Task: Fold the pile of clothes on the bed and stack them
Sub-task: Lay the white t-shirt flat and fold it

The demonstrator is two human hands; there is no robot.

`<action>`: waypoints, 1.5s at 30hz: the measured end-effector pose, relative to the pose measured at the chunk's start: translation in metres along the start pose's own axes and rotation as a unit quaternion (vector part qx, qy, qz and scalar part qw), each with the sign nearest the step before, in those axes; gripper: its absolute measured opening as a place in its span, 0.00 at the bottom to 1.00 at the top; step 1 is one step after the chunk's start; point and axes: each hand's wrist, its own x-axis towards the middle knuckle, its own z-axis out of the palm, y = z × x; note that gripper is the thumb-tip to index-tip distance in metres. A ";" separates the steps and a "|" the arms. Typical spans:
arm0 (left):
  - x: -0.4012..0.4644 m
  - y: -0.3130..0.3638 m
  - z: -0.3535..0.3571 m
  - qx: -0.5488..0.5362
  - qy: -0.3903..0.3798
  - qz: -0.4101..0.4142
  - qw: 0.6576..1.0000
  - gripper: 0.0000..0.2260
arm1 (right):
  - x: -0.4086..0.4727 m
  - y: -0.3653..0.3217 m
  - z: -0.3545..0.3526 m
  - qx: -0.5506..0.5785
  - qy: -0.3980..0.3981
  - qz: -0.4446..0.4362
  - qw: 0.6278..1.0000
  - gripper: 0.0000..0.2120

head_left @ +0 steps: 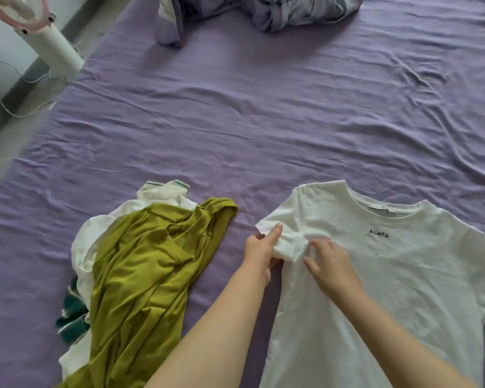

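A white T-shirt (398, 275) with small black lettering on the chest lies face up and spread flat on the purple bed sheet (235, 130), at the lower right. My left hand (261, 253) pinches the shirt's left sleeve, which is bunched near the armpit. My right hand (329, 264) rests on the shirt beside that sleeve with fingers spread. To the left lies an unfolded pile: an olive-green garment (140, 273) on top of a white garment (154, 193), with a dark green piece (72, 312) showing beneath.
A crumpled purple and grey quilt (263, 12) lies at the far end of the bed. A white standing fan (39, 32) and its cable are on the floor beyond the bed's left edge. Wrinkled sheet stretches across the middle.
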 end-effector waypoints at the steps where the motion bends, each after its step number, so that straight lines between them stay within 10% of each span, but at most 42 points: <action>1: 0.006 0.008 0.004 0.003 -0.011 0.005 1.000 0.14 | 0.011 -0.005 -0.003 -0.001 0.009 -0.003 1.000 0.20; 10: 0.030 0.043 -0.011 0.298 -0.044 0.167 0.939 0.09 | 0.091 -0.035 -0.035 -0.024 0.026 -0.028 0.999 0.22; 17: 0.047 0.047 -0.021 0.320 -0.157 0.040 0.934 0.23 | 0.133 -0.040 -0.039 -0.142 -0.042 -0.113 0.982 0.26; 21: 0.050 0.051 -0.020 0.374 -0.126 0.074 0.916 0.14 | 0.139 -0.042 -0.042 -0.215 -0.054 -0.107 0.969 0.17; 29: 0.047 0.054 -0.032 0.253 -0.123 0.045 0.959 0.24 | 0.137 -0.042 -0.041 0.010 0.027 -0.021 0.999 0.05; 36: 0.037 0.032 -0.037 0.184 0.007 0.112 0.976 0.08 | 0.075 -0.035 -0.014 0.022 0.164 -0.085 0.983 0.19; 45: 0.041 0.045 -0.023 0.138 0.091 0.209 0.964 0.06 | 0.054 -0.023 0.029 -0.146 0.018 -0.018 0.989 0.26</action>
